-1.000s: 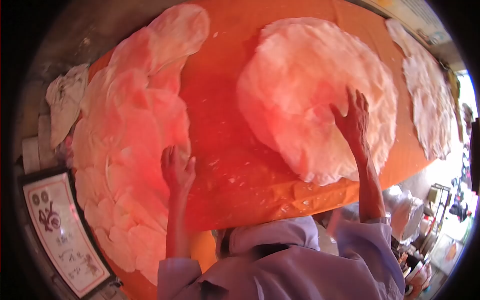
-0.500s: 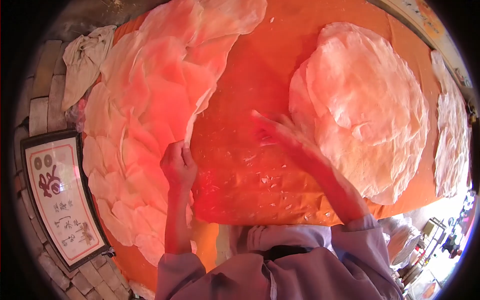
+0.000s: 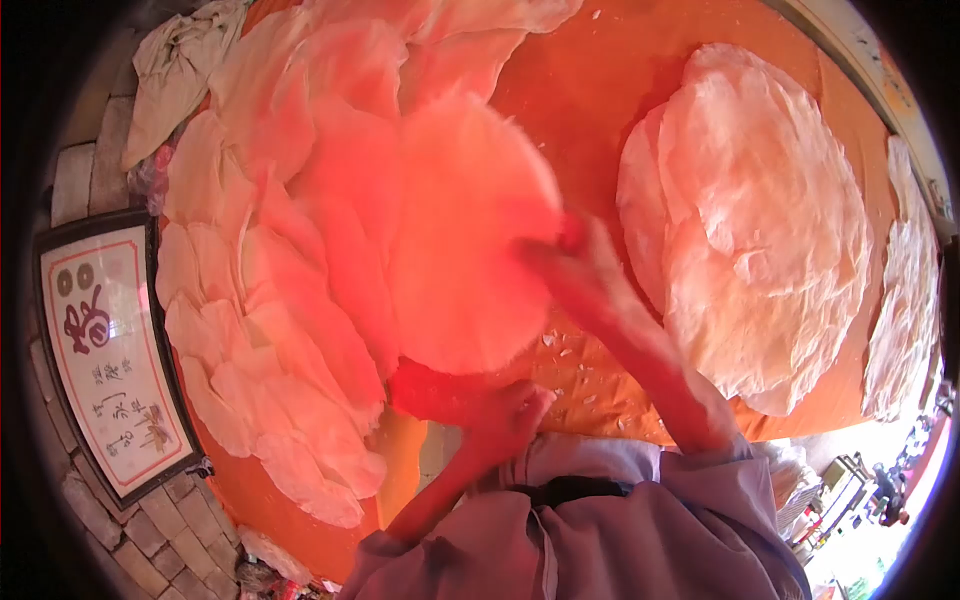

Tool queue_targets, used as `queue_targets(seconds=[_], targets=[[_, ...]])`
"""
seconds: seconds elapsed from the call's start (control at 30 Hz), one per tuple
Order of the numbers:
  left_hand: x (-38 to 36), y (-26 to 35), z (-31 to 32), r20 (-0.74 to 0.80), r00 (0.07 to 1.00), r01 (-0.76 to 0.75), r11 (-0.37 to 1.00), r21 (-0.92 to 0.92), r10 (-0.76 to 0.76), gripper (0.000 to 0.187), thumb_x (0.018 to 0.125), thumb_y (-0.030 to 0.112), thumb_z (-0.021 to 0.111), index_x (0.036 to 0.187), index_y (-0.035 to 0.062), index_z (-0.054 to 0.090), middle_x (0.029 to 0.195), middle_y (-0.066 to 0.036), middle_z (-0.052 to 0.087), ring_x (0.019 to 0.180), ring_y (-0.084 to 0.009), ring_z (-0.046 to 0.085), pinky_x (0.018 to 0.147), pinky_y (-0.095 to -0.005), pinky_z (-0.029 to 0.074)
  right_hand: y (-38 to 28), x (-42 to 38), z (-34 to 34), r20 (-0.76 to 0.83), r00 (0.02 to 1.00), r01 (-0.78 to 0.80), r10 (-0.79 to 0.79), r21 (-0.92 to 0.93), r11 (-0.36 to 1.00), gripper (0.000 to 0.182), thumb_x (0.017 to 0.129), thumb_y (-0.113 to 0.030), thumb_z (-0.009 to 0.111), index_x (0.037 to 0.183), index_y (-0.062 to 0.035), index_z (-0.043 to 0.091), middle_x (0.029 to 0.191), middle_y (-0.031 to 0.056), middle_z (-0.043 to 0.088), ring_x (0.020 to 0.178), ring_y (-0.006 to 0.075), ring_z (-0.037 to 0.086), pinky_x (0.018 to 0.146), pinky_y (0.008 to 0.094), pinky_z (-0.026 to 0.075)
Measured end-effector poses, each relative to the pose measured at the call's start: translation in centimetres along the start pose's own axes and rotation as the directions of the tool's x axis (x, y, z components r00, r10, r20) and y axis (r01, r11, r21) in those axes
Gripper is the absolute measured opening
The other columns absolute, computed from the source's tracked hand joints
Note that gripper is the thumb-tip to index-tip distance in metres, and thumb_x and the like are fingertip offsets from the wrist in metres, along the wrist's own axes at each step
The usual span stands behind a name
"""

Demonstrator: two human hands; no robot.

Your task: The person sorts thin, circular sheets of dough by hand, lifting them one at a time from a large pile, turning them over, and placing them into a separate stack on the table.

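Observation:
A thin round pancake sheet (image 3: 470, 240), smeared by motion, spreads over the orange cloth (image 3: 585, 120) and against a layered row of similar sheets (image 3: 270, 330) on the left. At its right edge, my right hand (image 3: 565, 250) is closed with the fingers on the rim, somewhat blurred. My left hand (image 3: 515, 410) is just below the sheet's lower edge, near my waist, with its fingers curled in. Whether anything lies inside those fingers is hidden.
A tall pile of wrinkled pancake sheets (image 3: 750, 230) lies on the right, with another stack (image 3: 905, 290) at the far right edge. A framed sign (image 3: 110, 350) leans at the left by the brick floor. A pale cloth (image 3: 185, 70) hangs at the upper left.
A round sheet has come away from the left row and now lies further right, with my right hand at its edge. My left hand has moved down and right, off the row's edge.

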State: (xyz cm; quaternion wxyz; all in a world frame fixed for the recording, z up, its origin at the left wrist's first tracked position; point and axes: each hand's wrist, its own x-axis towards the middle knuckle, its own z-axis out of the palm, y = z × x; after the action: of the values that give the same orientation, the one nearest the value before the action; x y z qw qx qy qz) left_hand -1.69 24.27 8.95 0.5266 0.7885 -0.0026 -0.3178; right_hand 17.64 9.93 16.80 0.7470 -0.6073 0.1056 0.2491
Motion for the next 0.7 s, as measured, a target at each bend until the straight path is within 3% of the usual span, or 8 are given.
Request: queue_targets(seconds=[0.1,0.2,0.3,0.33,0.4,0.43,0.57,0.7], targets=[[1.0,-0.2,0.8,0.101,0.969,0.191,0.426,-0.884,-0.225,0.036,0.093,0.025,0.055,0.122,0.0035,0.052,0.115,-0.011,0.060,0.098,-0.0198,0.060,0.077,-0.0332,0.053,-0.2,-4.0,-4.4,-0.049,0.992,-0.107,0.114,0.119,0.987,0.031,0.084,-0.008,0.063,0.112,0.0053,0.061,0.096,0.0062,0.066,0.081,0.0112,0.061,0.066,0.0274,0.050],[2.1,-1.7,1.6,-0.037,0.972,-0.024,0.059,-0.998,-0.232,0.044,0.096,0.032,0.051,0.131,0.0057,0.046,0.125,-0.009,0.055,0.110,-0.0208,0.054,0.088,-0.0360,0.048,4.9,-6.3,-11.3,-0.171,0.981,-0.092,0.097,0.038,0.995,0.036,0.084,-0.007,0.064,0.118,0.0050,0.058,0.098,0.0079,0.066,0.081,0.0127,0.063,0.070,0.0269,0.051],[2.9,-3.9,1.5,-0.266,0.929,-0.300,-0.102,-0.948,-0.256,0.051,0.097,0.038,0.047,0.137,0.0082,0.040,0.134,-0.007,0.048,0.123,-0.0229,0.046,0.099,-0.0395,0.042,6.9,-7.7,-13.5,-0.356,0.934,-0.088,-0.033,-0.319,0.944,0.039,0.084,-0.011,0.065,0.120,0.0039,0.056,0.090,0.0086,0.067,0.075,0.0132,0.063,0.063,0.0291,0.052],[3.0,-4.3,1.5,-0.338,0.901,-0.386,-0.147,-0.911,-0.271,0.053,0.098,0.040,0.046,0.139,0.0091,0.038,0.137,-0.006,0.046,0.127,-0.0236,0.043,0.103,-0.0407,0.040,6.7,-7.9,-13.3,-0.450,0.874,-0.160,-0.183,-0.624,0.765,0.049,0.080,-0.014,0.070,0.122,0.0031,0.053,0.098,0.0155,0.066,0.081,0.0235,0.066,0.070,0.0358,0.053],[2.8,-2.1,0.2,-0.573,0.799,-0.455,0.441,-0.774,-0.181,0.055,0.098,0.043,0.045,0.140,0.0093,0.037,0.138,-0.007,0.045,0.125,-0.0234,0.045,0.102,-0.0396,0.041,5.8,-7.9,-11.2,-0.247,0.832,0.041,-0.497,-0.866,0.499,0.051,0.076,-0.016,0.074,0.121,0.0011,0.055,0.102,0.0183,0.064,0.087,0.0300,0.064,0.075,0.0385,0.053],[2.5,-1.1,-0.3,-0.575,0.806,-0.466,0.446,-0.764,-0.141,0.055,0.098,0.043,0.045,0.140,0.0089,0.037,0.137,-0.007,0.046,0.124,-0.0232,0.047,0.101,-0.0393,0.041,5.3,-8.0,-9.9,-0.117,0.779,0.118,-0.617,-0.938,0.327,0.052,0.074,-0.016,0.075,0.120,0.0000,0.056,0.104,0.0197,0.063,0.089,0.0333,0.064,0.077,0.0398,0.052],[1.7,2.5,-2.1,-0.462,0.882,-0.462,0.026,-0.887,-0.096,0.050,0.099,0.040,0.045,0.136,0.0060,0.042,0.127,-0.008,0.054,0.113,-0.0219,0.054,0.093,-0.0382,0.046,5.5,-8.6,-2.0,0.312,0.883,0.470,-0.351,-0.614,0.634,0.047,0.067,-0.018,0.078,0.110,-0.0041,0.063,0.105,0.0198,0.061,0.091,0.0369,0.061,0.078,0.0401,0.051],[2.1,1.0,-2.1,-0.432,0.898,-0.405,0.227,-0.886,-0.083,0.048,0.100,0.039,0.044,0.132,0.0045,0.046,0.119,-0.009,0.060,0.106,-0.0206,0.059,0.088,-0.0374,0.049,6.1,-7.9,0.3,0.343,0.837,0.539,-0.425,-0.646,0.541,0.034,0.066,-0.014,0.075,0.098,-0.0035,0.067,0.094,0.0161,0.064,0.087,0.0346,0.061,0.073,0.0392,0.052]])
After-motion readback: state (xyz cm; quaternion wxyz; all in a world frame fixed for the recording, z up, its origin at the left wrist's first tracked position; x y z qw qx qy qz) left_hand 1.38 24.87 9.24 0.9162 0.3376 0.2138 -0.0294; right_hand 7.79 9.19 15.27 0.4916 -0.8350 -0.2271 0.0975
